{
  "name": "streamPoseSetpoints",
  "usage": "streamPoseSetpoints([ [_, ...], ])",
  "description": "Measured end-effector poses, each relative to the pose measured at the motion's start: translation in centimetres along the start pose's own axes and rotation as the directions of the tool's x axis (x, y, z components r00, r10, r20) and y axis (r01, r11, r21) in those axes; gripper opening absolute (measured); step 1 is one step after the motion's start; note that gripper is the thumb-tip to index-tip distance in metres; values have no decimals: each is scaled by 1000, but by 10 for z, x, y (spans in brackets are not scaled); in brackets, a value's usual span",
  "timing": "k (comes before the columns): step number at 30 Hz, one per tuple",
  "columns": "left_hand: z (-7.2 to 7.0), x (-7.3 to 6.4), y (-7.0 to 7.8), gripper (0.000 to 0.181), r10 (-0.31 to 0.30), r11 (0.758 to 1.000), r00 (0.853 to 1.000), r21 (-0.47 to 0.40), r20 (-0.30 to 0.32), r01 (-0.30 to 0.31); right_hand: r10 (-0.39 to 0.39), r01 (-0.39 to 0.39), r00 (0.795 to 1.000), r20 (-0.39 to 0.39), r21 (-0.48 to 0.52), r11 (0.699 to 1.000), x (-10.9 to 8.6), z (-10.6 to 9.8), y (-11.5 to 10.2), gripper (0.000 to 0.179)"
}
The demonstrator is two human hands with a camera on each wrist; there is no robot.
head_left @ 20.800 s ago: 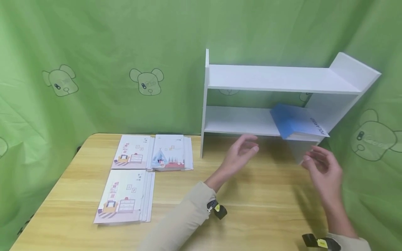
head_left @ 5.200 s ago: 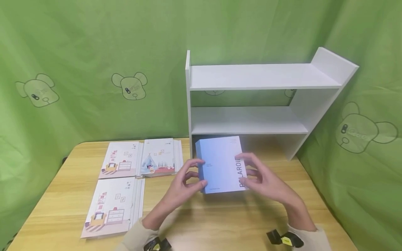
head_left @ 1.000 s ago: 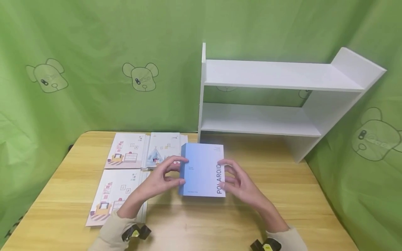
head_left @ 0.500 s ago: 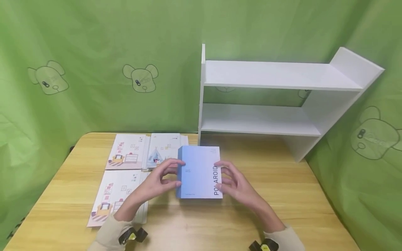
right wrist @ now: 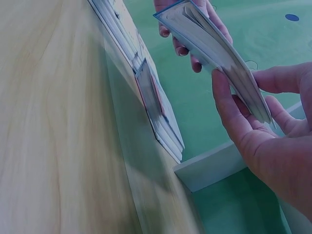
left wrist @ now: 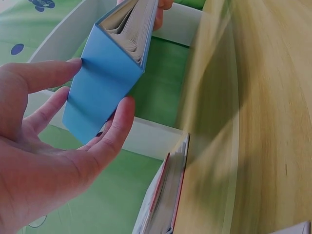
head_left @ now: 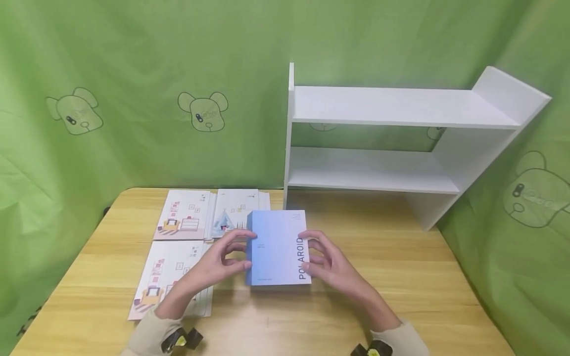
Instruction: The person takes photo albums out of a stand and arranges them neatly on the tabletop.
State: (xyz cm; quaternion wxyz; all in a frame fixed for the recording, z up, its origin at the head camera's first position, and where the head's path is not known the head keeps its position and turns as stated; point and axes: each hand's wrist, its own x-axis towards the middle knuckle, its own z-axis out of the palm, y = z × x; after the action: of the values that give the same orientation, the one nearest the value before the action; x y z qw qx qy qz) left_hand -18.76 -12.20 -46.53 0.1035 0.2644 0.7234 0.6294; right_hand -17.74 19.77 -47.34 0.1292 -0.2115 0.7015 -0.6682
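Both hands hold a thick blue photo album marked POLAROID above the table, its cover facing up. The left hand grips the spine side, thumb and fingers on its edges. My right hand pinches the opposite side between thumb and fingers, beside the lettering. In the left wrist view the blue spine shows, with bulging page ends between the covers. From the right wrist the pages are seen edge-on, and the album tilts clear of the table.
White-covered albums with room drawings lie in several stacks at the left of the wooden table. A two-tier white shelf stands at the back right. Green cloth hangs behind.
Long before, the album leaned on the lower shelf with both hands off it. Since then it came off into both hands, and lately it has moved a little left and nearer.
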Motion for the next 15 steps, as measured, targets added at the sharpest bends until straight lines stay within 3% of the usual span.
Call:
streamPoseSetpoints([
  [15,-8,-11,0,59,3,1000,1000,4,-15,-3,-3,1,999,35,63,998,6,11,1,62],
])
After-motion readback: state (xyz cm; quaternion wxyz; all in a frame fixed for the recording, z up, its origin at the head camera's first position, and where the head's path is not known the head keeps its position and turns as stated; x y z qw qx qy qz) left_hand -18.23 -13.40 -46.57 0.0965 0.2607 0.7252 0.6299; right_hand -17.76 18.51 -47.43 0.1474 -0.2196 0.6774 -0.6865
